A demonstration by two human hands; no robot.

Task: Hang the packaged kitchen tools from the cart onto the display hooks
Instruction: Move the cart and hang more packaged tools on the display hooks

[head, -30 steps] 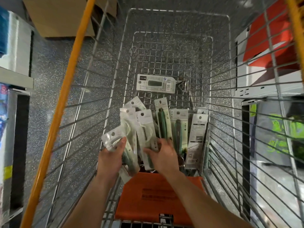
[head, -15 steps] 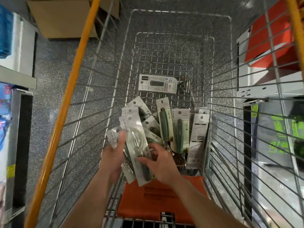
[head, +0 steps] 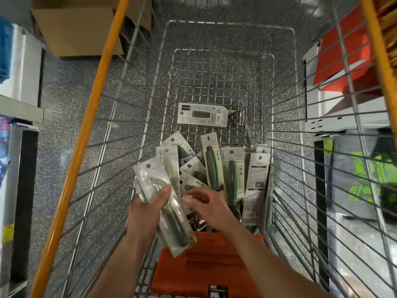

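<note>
Head view looks straight down into a wire cart (head: pixel 300 147) with orange top rails; cart fills most of the frame.

Left hand (head: pixel 148 211), lower centre-left: fingers and thumb curled round a small stack of held packets (head: pixel 178 237); thumb lies across the front of the top one; the stack tilts from the upper left down to the lower right; a dark green tool handle shows through the clear plastic; the card headers stick up past the fingertips.

Right hand (head: pixel 209 208), lower centre, just right of the held stack: fingers loosely bent and blurred, nothing visibly gripped; fingertips sit close to the edge of the held stack, contact cannot be told.

Loose pile of packets (head: pixel 233 175) lies on the cart floor in the middle of the frame, under and beyond both hands; packets overlap at mixed angles, some face up with green handles showing, one grey card back (head: pixel 256 186) at the right edge of the pile, close to the cart's side wall.

Single packet (head: pixel 203 114) lies crosswise on the cart floor above the pile, apart from it; a small metal piece (head: pixel 237 117) just to its right, too small to identify.

Orange flap (head: pixel 206 267) at bottom centre, partly under the forearms.

Cardboard box (head: pixel 79 26) upper left on the speckled floor (head: pixel 64 104); red and white box (head: pixel 343 50) upper right, seen through the wires; shelf edge (head: pixel 19 108) at far left.
</note>
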